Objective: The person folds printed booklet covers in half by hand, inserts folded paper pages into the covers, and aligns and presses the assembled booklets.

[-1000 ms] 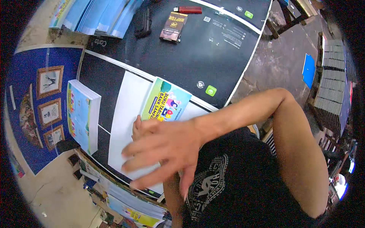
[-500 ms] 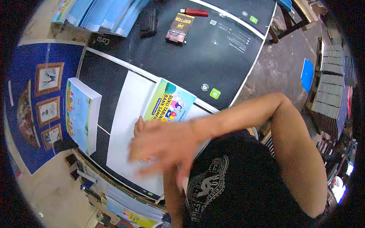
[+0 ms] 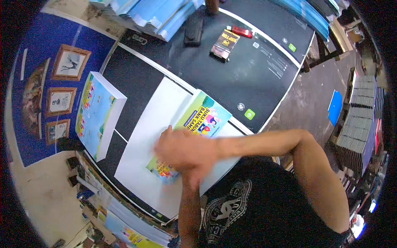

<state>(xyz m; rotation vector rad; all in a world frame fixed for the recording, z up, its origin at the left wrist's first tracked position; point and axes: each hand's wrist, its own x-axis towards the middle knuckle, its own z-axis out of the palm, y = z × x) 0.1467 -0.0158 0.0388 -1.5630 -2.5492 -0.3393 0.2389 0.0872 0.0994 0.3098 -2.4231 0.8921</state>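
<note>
A booklet (image 3: 206, 113) with a bright yellow, green and blue cover lies on a large white sheet (image 3: 140, 136) on the black table. Across its middle lies my right hand (image 3: 188, 151), smeared by motion, so its fingers are hard to make out. My left forearm (image 3: 190, 211) comes up from below, and the left hand is mostly hidden beneath the right one. A fingertip pokes out at the booklet's left edge. Below the hands a lower corner of the colourful cover shows.
To the left stands a thick stack of similar booklets (image 3: 99, 115). Farther back are blue-edged stacks (image 3: 157, 16), a black case (image 3: 193, 32), a small pack (image 3: 225, 44) and a red lighter (image 3: 240, 32). Tall stacks (image 3: 359, 124) rise at the right, beyond the floor.
My right hand's spread fingers have drawn in closer together over the booklet. The whole view has shifted, so the table things appear farther right.
</note>
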